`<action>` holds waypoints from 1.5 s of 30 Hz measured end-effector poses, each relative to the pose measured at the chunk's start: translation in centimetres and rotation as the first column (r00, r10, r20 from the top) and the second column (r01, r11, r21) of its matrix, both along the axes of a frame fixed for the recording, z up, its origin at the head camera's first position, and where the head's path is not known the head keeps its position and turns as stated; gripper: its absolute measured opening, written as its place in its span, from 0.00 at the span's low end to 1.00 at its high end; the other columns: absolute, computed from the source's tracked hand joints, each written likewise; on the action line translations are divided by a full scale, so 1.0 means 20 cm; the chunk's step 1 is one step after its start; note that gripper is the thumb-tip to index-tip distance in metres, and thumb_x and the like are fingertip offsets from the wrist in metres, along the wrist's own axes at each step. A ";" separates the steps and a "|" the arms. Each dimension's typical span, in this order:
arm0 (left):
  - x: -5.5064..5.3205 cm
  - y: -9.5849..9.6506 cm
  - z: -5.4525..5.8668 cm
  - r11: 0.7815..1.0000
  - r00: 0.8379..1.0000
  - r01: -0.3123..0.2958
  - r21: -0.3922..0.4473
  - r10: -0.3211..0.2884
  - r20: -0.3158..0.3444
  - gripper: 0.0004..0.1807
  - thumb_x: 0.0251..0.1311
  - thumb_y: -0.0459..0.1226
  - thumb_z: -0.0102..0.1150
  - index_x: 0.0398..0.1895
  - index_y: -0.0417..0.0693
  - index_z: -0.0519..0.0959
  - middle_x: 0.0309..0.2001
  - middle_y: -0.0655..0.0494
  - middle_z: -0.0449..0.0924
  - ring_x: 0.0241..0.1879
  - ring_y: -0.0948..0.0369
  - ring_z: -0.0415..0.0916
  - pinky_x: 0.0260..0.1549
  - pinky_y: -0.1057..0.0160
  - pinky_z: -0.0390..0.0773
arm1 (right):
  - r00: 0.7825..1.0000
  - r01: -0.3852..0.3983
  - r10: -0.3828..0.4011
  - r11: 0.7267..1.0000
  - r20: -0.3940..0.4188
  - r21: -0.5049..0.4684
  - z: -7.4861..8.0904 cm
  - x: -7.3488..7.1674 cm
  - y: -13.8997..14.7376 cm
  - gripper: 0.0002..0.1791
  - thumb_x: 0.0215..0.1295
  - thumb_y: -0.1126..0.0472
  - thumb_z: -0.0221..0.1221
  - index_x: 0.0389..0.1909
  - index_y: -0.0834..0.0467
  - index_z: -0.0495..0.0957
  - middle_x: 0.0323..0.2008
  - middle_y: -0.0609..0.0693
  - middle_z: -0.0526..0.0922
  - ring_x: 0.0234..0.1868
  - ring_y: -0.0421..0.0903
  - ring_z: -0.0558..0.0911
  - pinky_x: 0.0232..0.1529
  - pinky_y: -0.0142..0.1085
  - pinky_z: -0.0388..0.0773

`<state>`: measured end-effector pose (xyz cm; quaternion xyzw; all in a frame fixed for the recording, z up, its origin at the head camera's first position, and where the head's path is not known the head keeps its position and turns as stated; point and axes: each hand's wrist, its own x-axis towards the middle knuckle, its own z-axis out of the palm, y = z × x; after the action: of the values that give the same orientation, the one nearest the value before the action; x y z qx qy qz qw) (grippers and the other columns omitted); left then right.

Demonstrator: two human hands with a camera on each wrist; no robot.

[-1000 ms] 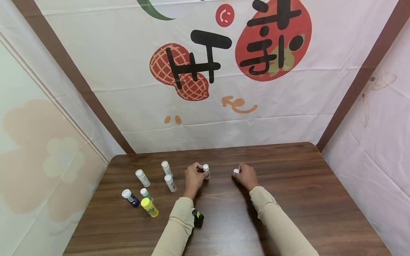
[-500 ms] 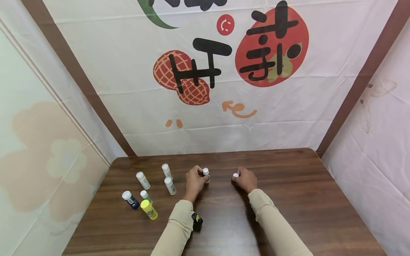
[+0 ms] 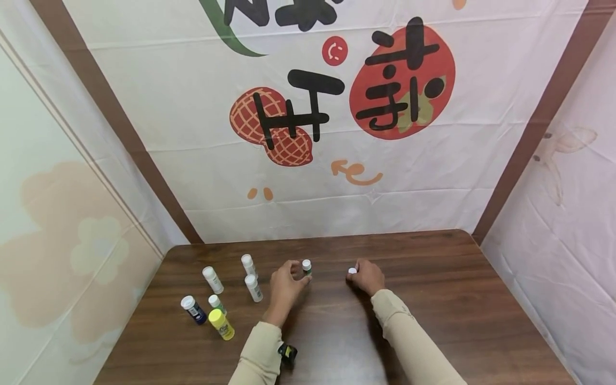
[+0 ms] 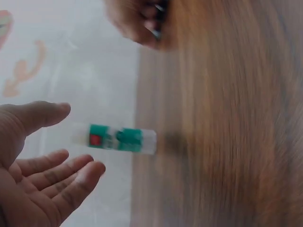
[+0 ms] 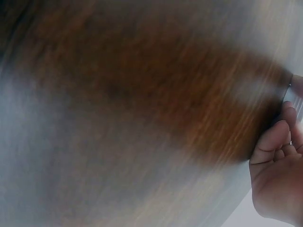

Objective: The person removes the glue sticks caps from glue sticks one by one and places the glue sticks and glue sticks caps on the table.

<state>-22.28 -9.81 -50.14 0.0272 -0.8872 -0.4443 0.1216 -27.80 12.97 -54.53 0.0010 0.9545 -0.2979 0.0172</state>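
Note:
My left hand [image 3: 283,291] has its fingers spread around a green glue stick [image 4: 116,139] with a white cap. In the left wrist view a gap shows between the fingers and that stick, which stands upright on the table. Farther right, my right hand [image 3: 369,278] pinches a white-capped glue stick [image 3: 353,271]; most of its body is hidden behind the fingers. The right wrist view catches only the curled fingers [image 5: 272,139] at its right edge, and the held stick hardly shows there.
On the left of the brown table [image 3: 433,321] stand several more sticks: a yellow one [image 3: 222,324], a blue one [image 3: 193,310], a small green-and-white one [image 3: 217,303] and white ones [image 3: 213,279]. A printed cloth [image 3: 269,214] hangs behind the table's far edge.
My left hand has let go of the green glue stick and drawn slightly back to the left, its fingers spreading. The right hand keeps its grip in place. The head view has tilted up slightly.

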 end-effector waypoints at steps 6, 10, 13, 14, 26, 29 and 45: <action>0.18 -0.04 0.06 0.974 0.997 -0.028 0.226 0.044 -0.068 0.14 0.51 0.32 0.71 0.40 0.34 0.82 0.33 0.46 0.85 0.31 0.57 0.84 0.31 0.63 0.81 | 1.000 0.010 -0.010 1.000 0.009 -0.003 -0.02 0.00 0.00 0.19 0.49 0.53 0.70 0.21 0.54 0.68 0.18 0.47 0.72 0.22 0.47 0.71 0.24 0.41 0.66; 0.27 -0.12 0.10 0.875 0.994 -0.093 0.475 0.111 -0.010 0.12 0.54 0.29 0.67 0.40 0.29 0.80 0.31 0.44 0.84 0.27 0.60 0.82 0.27 0.67 0.81 | 1.000 0.012 -0.012 1.000 -0.002 -0.015 -0.05 0.02 -0.02 0.19 0.47 0.53 0.70 0.20 0.54 0.68 0.18 0.47 0.72 0.22 0.47 0.71 0.23 0.41 0.66; 0.32 -0.18 0.11 0.738 0.979 -0.168 0.653 0.204 0.021 0.12 0.56 0.27 0.65 0.40 0.25 0.78 0.28 0.45 0.84 0.24 0.61 0.82 0.23 0.66 0.81 | 1.000 0.009 -0.010 1.000 -0.008 -0.024 -0.06 0.04 -0.03 0.19 0.47 0.53 0.70 0.20 0.54 0.67 0.18 0.47 0.71 0.22 0.47 0.71 0.23 0.41 0.66; 0.33 -0.19 0.12 0.693 0.968 -0.196 0.693 0.251 0.023 0.12 0.56 0.26 0.64 0.40 0.25 0.77 0.27 0.47 0.83 0.22 0.61 0.81 0.22 0.66 0.81 | 1.000 0.008 -0.008 1.000 -0.008 -0.025 -0.07 0.05 -0.03 0.19 0.47 0.53 0.70 0.20 0.54 0.67 0.18 0.47 0.71 0.22 0.47 0.71 0.23 0.41 0.66; 0.36 -0.17 0.05 0.475 0.713 -0.492 0.730 0.701 0.025 0.22 0.53 0.25 0.61 0.52 0.32 0.69 0.45 0.48 0.72 0.42 0.62 0.70 0.42 0.70 0.70 | 1.000 0.008 -0.008 1.000 -0.006 -0.021 -0.07 0.05 -0.02 0.18 0.47 0.53 0.70 0.20 0.54 0.67 0.18 0.47 0.71 0.22 0.46 0.71 0.23 0.40 0.66; 0.34 -0.16 0.05 0.522 0.721 -0.524 0.673 0.692 0.025 0.31 0.56 0.29 0.62 0.63 0.34 0.62 0.60 0.43 0.65 0.58 0.54 0.63 0.57 0.57 0.63 | 1.000 0.011 -0.011 1.000 -0.004 -0.020 -0.06 0.04 -0.01 0.19 0.48 0.53 0.70 0.20 0.53 0.68 0.17 0.46 0.71 0.22 0.46 0.70 0.23 0.40 0.65; 0.18 -0.18 -0.01 0.651 0.830 -0.429 0.627 0.557 -0.010 0.25 0.68 0.32 0.52 0.68 0.38 0.65 0.66 0.42 0.66 0.64 0.49 0.61 0.60 0.46 0.60 | 1.000 0.004 -0.004 1.000 0.000 -0.009 0.01 0.00 0.01 0.18 0.49 0.54 0.70 0.20 0.54 0.68 0.17 0.47 0.70 0.21 0.46 0.69 0.22 0.39 0.64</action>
<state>-18.67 -13.44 -50.38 0.2601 -0.6405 -0.6516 0.3124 -27.79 13.17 -54.33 0.0029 0.9531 -0.3020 0.0165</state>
